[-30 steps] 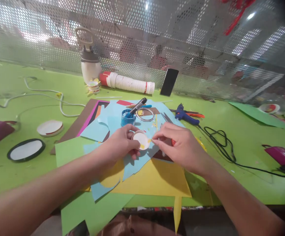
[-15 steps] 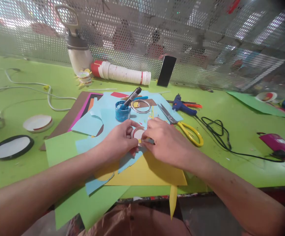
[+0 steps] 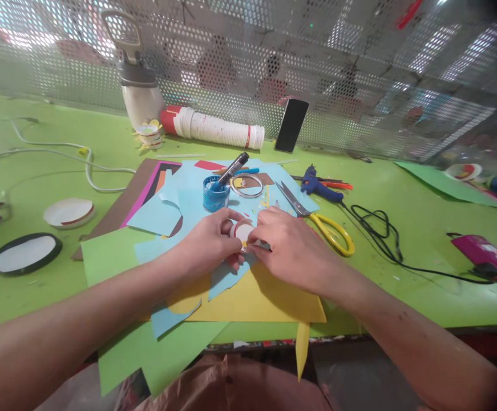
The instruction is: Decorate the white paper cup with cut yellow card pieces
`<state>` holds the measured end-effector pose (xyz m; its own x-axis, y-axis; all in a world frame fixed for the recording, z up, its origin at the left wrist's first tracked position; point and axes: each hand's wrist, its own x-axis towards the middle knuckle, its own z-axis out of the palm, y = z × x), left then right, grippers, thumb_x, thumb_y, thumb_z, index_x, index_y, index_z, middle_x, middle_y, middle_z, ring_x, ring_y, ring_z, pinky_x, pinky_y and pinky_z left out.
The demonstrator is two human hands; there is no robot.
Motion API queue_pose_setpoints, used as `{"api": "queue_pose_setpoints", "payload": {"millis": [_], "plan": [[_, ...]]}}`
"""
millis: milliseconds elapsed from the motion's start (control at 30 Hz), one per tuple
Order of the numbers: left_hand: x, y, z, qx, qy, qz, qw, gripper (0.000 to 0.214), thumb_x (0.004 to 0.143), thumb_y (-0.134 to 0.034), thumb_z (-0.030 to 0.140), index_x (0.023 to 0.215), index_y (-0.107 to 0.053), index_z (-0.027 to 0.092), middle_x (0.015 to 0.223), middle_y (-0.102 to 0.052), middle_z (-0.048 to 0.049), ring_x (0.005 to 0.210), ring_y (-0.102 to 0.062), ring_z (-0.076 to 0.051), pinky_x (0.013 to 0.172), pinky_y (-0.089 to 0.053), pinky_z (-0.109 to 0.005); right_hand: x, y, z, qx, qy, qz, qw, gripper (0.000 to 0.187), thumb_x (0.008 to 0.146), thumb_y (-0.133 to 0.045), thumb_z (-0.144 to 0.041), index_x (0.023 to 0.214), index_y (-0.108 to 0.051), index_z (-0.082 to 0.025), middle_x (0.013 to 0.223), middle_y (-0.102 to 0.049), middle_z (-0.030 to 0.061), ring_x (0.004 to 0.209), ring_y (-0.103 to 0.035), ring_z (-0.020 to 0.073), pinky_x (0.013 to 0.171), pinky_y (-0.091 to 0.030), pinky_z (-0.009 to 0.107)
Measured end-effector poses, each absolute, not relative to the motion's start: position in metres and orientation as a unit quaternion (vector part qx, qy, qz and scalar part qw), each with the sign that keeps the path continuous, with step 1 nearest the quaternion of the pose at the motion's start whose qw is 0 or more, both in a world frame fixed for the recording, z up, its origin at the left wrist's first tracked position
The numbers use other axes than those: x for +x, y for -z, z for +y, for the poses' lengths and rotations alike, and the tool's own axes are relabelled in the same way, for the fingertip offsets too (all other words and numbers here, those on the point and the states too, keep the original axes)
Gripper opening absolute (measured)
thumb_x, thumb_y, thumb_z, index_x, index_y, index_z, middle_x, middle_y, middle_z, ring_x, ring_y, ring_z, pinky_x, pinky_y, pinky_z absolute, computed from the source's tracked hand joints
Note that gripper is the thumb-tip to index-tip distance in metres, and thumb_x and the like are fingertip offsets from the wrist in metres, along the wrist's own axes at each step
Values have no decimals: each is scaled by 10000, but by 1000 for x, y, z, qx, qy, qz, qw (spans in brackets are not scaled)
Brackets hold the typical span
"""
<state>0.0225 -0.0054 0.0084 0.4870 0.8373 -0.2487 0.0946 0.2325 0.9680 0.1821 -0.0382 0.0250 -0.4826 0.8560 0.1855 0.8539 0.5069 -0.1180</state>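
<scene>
At our nearest, a yellow strip (image 3: pixel 302 351) hangs over the edge of the green bench (image 3: pixel 432 217), and a light green sheet (image 3: pixel 162 354) juts past it. A yellow sheet (image 3: pixel 265 301) lies just beyond. Above these papers our left hand (image 3: pixel 209 240) has its fingers clamped on a small white cup piece (image 3: pixel 242 230) with a red line near its rim, and a yellow scrap (image 3: pixel 245 243) shows at its lower side. The fingers of our right hand (image 3: pixel 280 237) bend in close at the piece's right edge; their tips are partly hidden, so we cannot tell whether they grip it.

Past our hands, yellow-handled scissors (image 3: pixel 302 210) lie with blades parted. To their left we see a silvery ring (image 3: pixel 248 196) and a blue jar (image 3: pixel 215 197) with a black marker (image 3: pixel 234 169) leaning in it; a blue glue gun (image 3: pixel 316 185) lies to their right. Farther back, a phone (image 3: pixel 291 125) stands tilted, a row of nested paper cups (image 3: pixel 218 128) lies on its side, and a white bottle (image 3: pixel 141 100) stands by a perforated screen (image 3: pixel 171 34).
</scene>
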Motion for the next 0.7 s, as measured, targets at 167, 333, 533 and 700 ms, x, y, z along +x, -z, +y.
{"api": "queue_pose_setpoints", "payload": {"millis": [167,333,533,700], "plan": [[23,-8,-5,554,-277,414,667,328,659,-570,33,963,-502,136,559,-571,26,455,-578,-147,481,-511,-296,181,-22,-39,-489,4,-866,106,169,830,-532,-89,721,-640,-160,749,-524,54,773,-483,188,626,-328,299],[22,-7,-4,558,-272,419,662,332,670,-550,23,979,-498,134,571,-583,20,449,-591,-149,474,-504,-284,181,-26,-40,-505,-17,-856,106,164,854,-536,-140,754,-665,-153,747,-537,60,771,-497,193,608,-320,304],[22,-4,-4,582,-264,418,646,323,680,-562,31,976,-496,142,602,-588,22,463,-595,-147,503,-525,-307,177,-24,-41,-495,13,-865,85,145,836,-536,-116,746,-642,-158,769,-553,62,784,-490,194,639,-320,309],[23,-6,-4,566,-266,419,659,334,693,-532,-2,993,-485,137,598,-585,22,485,-599,-147,502,-524,-298,178,-27,-42,-526,-4,-844,106,179,817,-529,-105,711,-667,-148,725,-538,50,735,-490,175,602,-309,301]]}}
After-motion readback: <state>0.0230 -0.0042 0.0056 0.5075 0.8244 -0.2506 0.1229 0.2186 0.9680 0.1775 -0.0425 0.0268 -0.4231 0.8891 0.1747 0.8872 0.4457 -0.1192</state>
